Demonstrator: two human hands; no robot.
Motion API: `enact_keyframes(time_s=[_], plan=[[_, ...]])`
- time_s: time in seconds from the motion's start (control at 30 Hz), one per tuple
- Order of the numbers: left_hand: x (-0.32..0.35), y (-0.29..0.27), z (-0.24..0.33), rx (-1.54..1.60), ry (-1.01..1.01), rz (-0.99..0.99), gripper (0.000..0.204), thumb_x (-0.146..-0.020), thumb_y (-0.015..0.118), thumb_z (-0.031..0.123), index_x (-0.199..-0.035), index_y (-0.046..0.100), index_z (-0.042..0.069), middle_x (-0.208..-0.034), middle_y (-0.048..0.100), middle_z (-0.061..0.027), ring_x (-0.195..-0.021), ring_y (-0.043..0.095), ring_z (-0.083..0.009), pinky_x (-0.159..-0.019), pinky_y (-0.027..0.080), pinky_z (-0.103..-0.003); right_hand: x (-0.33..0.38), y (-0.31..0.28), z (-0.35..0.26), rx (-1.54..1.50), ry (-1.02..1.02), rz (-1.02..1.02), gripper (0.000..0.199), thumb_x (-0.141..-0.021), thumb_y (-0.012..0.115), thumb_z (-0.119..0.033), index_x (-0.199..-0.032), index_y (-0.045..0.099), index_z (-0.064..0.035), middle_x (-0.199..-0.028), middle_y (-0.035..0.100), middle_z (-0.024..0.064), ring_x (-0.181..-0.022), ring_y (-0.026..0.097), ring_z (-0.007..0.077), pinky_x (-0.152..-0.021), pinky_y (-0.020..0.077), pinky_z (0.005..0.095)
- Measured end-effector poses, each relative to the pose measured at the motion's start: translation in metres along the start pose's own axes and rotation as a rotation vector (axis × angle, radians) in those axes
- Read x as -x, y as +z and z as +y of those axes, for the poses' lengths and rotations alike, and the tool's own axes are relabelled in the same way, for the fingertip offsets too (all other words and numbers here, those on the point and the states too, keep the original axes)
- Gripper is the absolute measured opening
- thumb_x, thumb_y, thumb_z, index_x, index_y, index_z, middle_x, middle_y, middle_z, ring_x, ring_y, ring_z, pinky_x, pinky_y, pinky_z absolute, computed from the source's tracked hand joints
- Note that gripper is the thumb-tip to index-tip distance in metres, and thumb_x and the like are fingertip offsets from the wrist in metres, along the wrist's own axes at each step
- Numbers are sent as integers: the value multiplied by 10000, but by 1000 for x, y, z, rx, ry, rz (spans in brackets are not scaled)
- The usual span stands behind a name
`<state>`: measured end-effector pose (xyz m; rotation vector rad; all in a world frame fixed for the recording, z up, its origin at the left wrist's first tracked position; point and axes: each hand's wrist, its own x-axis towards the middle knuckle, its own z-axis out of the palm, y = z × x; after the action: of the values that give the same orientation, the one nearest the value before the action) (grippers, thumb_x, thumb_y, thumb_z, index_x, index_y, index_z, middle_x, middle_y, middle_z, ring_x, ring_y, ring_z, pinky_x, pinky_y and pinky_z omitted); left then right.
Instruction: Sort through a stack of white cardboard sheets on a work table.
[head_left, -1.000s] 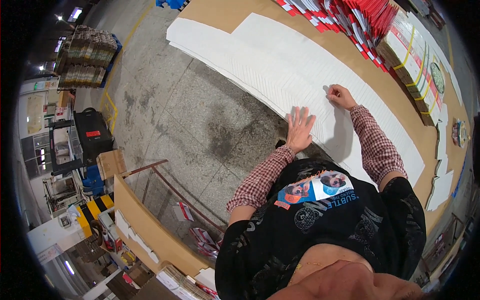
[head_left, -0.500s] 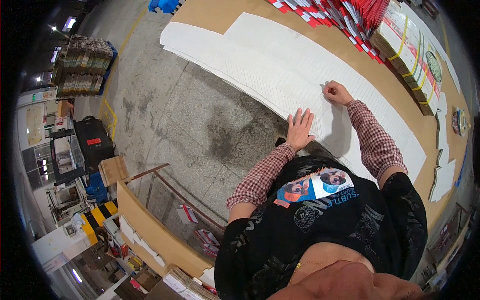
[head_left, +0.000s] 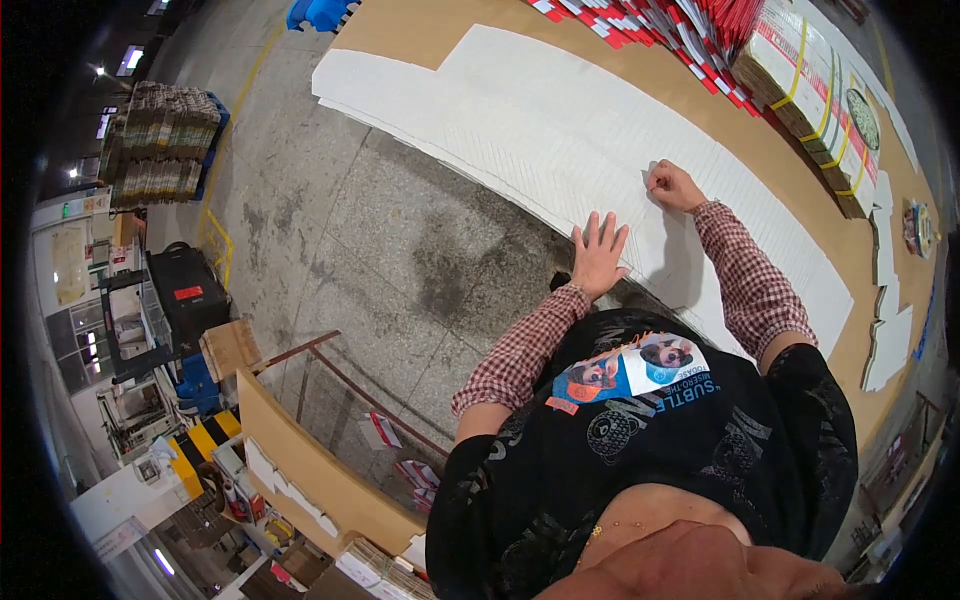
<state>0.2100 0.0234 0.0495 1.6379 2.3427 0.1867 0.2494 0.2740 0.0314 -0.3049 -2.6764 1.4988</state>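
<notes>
A long row of overlapping white cardboard sheets (head_left: 520,120) spreads over the brown tabletop, their edges showing as many fine parallel lines. My left hand (head_left: 600,262) lies on the near edge of these sheets, fingers stretched out and apart. Farther in and to the right, my right hand (head_left: 676,187) is closed, thumb and fingers pressed together just over the white sheets. Whatever may be in that pinch is hidden or too small to make out. Checked sleeves cover both forearms.
Red and white folded cartons (head_left: 690,45) fan out at the far side, beside a strapped bundle of flat boxes (head_left: 810,100). White cut pieces (head_left: 888,340) lie along the right. A second brown-topped table (head_left: 330,470) stands at lower left, and stacked cardboard (head_left: 165,140) sits on a pallet beyond.
The view has shifted very slightly. Both hands keep nearly the same place and pose on the white sheets.
</notes>
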Motion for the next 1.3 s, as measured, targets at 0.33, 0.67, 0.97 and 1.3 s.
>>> enact_keyframes(time_s=[0.33,0.67,0.97,1.3], plan=[[-1,2,2,-45,-3,25,799,-722,594,463,-1333,242,88,-1401,126,-157,-1274,105,-395,-947,190,-607,0,2,0,-16,85,12,79,-687,593,-45,-756,555,-47,-790,458,35,-698,479,127,-640,409,246],[1,2,0,-63,7,37,778,-710,603,465,-1339,246,177,-1392,135,-176,-1261,110,-424,-924,197,-629,11,-4,-9,-49,76,-13,91,-663,583,-42,-751,573,-61,-838,469,56,-786,511,174,-695,424,272],[0,5,2,-12,-6,20,767,-718,609,433,-1343,239,185,-1392,115,-200,-1255,103,-441,-919,187,-639,15,-5,-12,34,-4,-11,84,-678,589,-54,-760,578,-67,-898,462,66,-871,488,200,-759,407,292],[-4,2,4,-33,21,-8,729,-741,593,428,-1347,234,237,-1393,81,-226,-1256,63,-469,-913,177,-650,25,-3,-11,132,-27,30,73,-656,592,-45,-722,574,-68,-987,477,93,-962,472,251,-809,420,331]])
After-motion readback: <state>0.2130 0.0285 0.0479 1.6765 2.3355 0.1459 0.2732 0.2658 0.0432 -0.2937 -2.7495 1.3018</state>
